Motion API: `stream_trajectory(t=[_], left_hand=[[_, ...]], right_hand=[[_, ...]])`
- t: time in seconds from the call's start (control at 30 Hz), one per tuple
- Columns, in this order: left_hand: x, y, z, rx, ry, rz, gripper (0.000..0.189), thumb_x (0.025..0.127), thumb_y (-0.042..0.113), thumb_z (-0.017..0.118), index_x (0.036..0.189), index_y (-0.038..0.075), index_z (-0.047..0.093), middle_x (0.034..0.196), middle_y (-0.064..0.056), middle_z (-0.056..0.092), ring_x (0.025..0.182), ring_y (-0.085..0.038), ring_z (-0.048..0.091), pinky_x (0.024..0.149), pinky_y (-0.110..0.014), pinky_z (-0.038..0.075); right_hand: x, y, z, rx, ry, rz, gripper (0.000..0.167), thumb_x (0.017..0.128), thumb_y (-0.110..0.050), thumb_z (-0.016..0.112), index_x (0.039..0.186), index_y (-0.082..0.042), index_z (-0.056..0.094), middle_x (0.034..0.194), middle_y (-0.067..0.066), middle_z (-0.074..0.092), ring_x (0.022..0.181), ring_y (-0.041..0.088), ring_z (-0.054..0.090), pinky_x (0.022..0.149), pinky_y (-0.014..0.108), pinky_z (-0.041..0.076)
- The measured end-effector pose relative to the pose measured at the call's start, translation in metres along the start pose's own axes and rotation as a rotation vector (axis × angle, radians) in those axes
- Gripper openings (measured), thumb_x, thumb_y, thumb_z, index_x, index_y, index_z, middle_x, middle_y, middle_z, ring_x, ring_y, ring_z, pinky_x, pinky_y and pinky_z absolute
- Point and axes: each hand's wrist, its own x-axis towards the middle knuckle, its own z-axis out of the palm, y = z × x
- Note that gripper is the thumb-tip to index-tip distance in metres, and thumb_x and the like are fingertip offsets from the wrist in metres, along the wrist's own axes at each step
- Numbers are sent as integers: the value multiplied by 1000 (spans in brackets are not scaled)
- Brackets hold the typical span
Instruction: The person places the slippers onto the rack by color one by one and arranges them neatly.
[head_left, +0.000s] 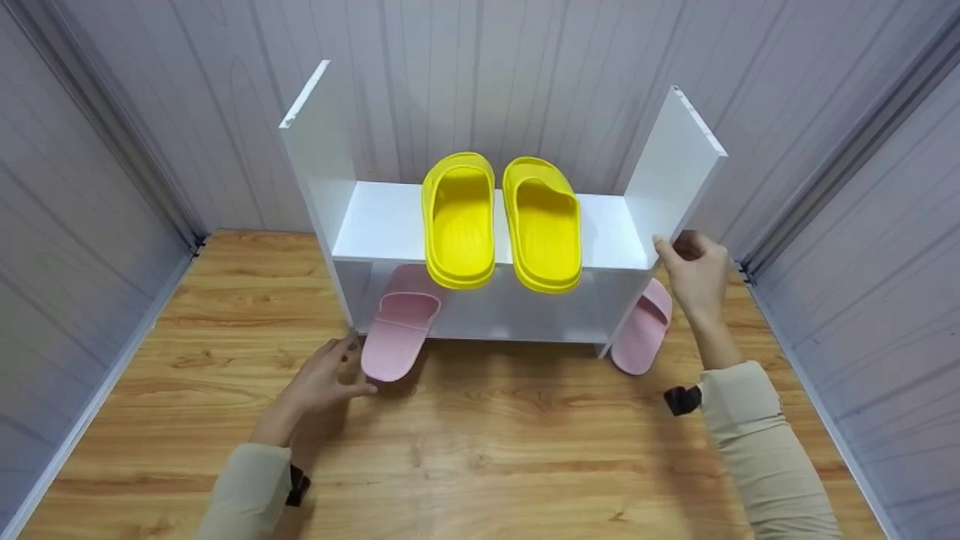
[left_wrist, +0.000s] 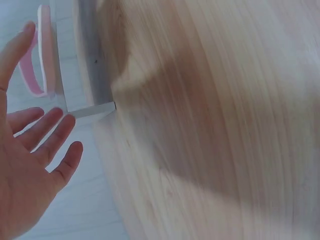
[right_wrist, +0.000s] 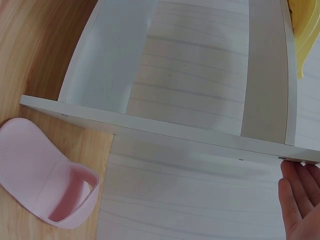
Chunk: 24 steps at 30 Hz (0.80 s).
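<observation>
A white two-tier shoe rack (head_left: 480,322) stands upright on the floor against the back wall. Side by side on its upper board sit two yellow slippers (head_left: 460,225), toes to the back. One pink slipper (head_left: 397,337) pokes out of the lower tier at the left; another pink slipper (head_left: 639,337) lies on the floor outside the right panel. My left hand (head_left: 322,379), fingers spread, is by the rack's lower left corner, its fingertips at the panel. With my right hand (head_left: 697,277), I pinch the right panel's front edge, thumb in front, fingers on the outer face.
Ribbed pale walls (head_left: 480,75) close in the back and both sides. Wood-patterned flooring (head_left: 480,450) runs in front of the rack. The rack's side panels rise above the upper board with no top board across them.
</observation>
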Motion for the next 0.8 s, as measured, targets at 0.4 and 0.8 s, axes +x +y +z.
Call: stream_trajectory(t=[0.4,0.8], left_hand=[[14,-4,9,-137,51,128,68,69,26,75,125,3,46,104,-9,56,96,-25,50,84,-46,38],[27,4,26,-127,119,182,69,68,21,77,126,2,45,105,-8,55,91,-19,50,78,-38,43]], right_hand=[[1,1,1,7,14,-9,25,78,-18,67,81,7,64,72,11,61,60,10,54,55,18,43],[1,0,0,-16,17,5,25,77,-19,68,82,6,65,73,11,61,61,10,53,55,18,42]])
